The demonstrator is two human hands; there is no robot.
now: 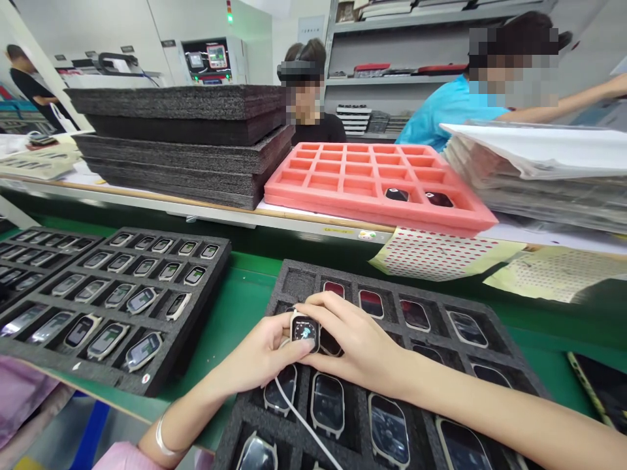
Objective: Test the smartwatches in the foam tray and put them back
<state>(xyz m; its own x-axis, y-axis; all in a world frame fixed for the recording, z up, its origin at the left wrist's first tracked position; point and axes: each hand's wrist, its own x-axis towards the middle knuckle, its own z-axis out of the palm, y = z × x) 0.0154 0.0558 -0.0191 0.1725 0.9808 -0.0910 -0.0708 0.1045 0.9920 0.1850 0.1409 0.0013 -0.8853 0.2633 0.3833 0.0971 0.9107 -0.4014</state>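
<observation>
A smartwatch [302, 331] without a strap is held between my two hands over a dark foam tray, its screen lit with a watch face. My left hand [268, 349] grips it from the left, thumb lying on the screen. Bent around its right side and top edge are the fingers of my right hand [350, 336]. A white cable [306, 424] runs from under my left hand toward the bottom of the view; its upper end is hidden. Several dark-screened smartwatches [328, 405] sit in the compartments of the foam tray [300, 282] below.
Another dark foam tray [169, 352] of smartwatches lies to the left. On the raised shelf stand stacked black foam sheets [191, 137], a red foam tray [323, 196] and a pile of clear plastic trays [543, 176]. A phone [602, 388] lies at right. Co-workers are beyond.
</observation>
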